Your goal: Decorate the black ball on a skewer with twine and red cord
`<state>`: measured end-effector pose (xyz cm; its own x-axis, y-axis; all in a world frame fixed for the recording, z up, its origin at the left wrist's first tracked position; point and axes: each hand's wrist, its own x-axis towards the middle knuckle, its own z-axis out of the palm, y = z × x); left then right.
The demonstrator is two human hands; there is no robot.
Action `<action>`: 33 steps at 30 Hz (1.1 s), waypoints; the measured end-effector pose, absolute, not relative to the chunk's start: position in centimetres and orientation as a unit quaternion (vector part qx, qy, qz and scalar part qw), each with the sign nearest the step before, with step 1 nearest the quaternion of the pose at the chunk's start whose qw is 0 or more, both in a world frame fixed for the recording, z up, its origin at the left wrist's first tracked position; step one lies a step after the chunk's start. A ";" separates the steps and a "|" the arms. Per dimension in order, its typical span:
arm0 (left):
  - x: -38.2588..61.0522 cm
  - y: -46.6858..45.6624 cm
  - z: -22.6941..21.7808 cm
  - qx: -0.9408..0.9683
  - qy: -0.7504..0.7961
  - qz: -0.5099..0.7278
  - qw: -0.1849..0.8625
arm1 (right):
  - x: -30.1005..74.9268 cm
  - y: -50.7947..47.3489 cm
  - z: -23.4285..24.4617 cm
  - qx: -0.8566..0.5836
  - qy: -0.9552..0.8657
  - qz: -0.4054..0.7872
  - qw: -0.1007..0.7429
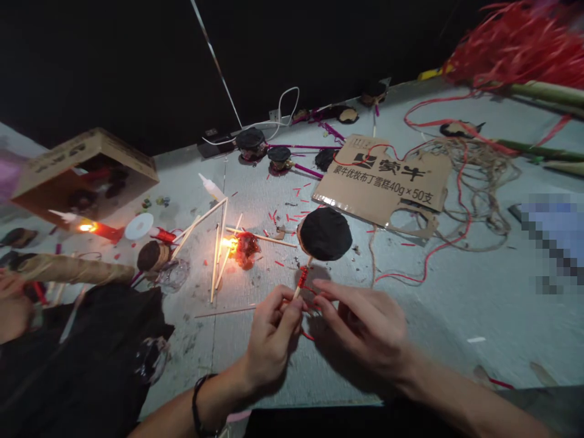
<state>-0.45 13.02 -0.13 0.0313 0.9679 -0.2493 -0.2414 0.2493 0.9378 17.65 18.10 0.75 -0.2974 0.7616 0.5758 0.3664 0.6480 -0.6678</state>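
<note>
My left hand point(276, 331) pinches a pale wooden stick point(297, 291) near its lower end. On the stick's top sits a flat round head wrapped in black cloth point(325, 234), tilted up and away from me. Below that head, red cord point(303, 277) is wound around the stick. My right hand point(365, 322) is just right of the stick, thumb and fingers closed on the cord's loose part. A piece of the cord hangs below my left fingers onto the table.
Left of my hands, a lit candle point(232, 246) burns in melted red wax among loose sticks point(214, 261); another red candle point(107, 232) burns farther left. Cut cardboard point(365, 182), tangled twine point(479, 182) and black-headed sticks point(250, 143) lie behind. Another person's hand point(13, 310) is far left.
</note>
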 end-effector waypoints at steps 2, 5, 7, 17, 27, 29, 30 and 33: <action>-0.5 13.1 -0.1 0.383 0.499 0.493 0.601 | 17.8 18.3 0.8 -0.338 -0.793 0.185 0.472; -0.5 13.0 -0.2 0.389 0.504 0.497 0.589 | 17.9 18.6 0.8 -0.322 -0.803 0.180 0.468; -0.6 12.9 -0.3 0.388 0.504 0.496 0.591 | 17.9 18.7 0.6 -0.317 -0.808 0.182 0.463; -0.7 13.0 0.1 0.409 0.508 0.491 0.577 | 18.0 18.9 0.1 -0.295 -0.827 0.185 0.441; -0.5 13.1 0.5 0.407 0.505 0.497 0.576 | 17.9 18.7 -0.2 -0.305 -0.830 0.177 0.432; -0.5 13.1 0.5 0.399 0.507 0.500 0.578 | 17.9 18.7 -0.2 -0.304 -0.835 0.182 0.421; -0.5 13.1 0.5 0.398 0.506 0.500 0.578 | 18.0 18.7 -0.2 -0.302 -0.835 0.179 0.423; -0.6 13.1 0.5 0.410 0.510 0.493 0.573 | 18.0 18.5 0.2 -0.306 -0.823 0.169 0.448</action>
<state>-0.57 13.07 0.51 -0.0059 0.9835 -0.1806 -0.1467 0.1778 0.9731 18.00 18.48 0.23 -0.4107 0.6549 0.6344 0.3515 0.7557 -0.5526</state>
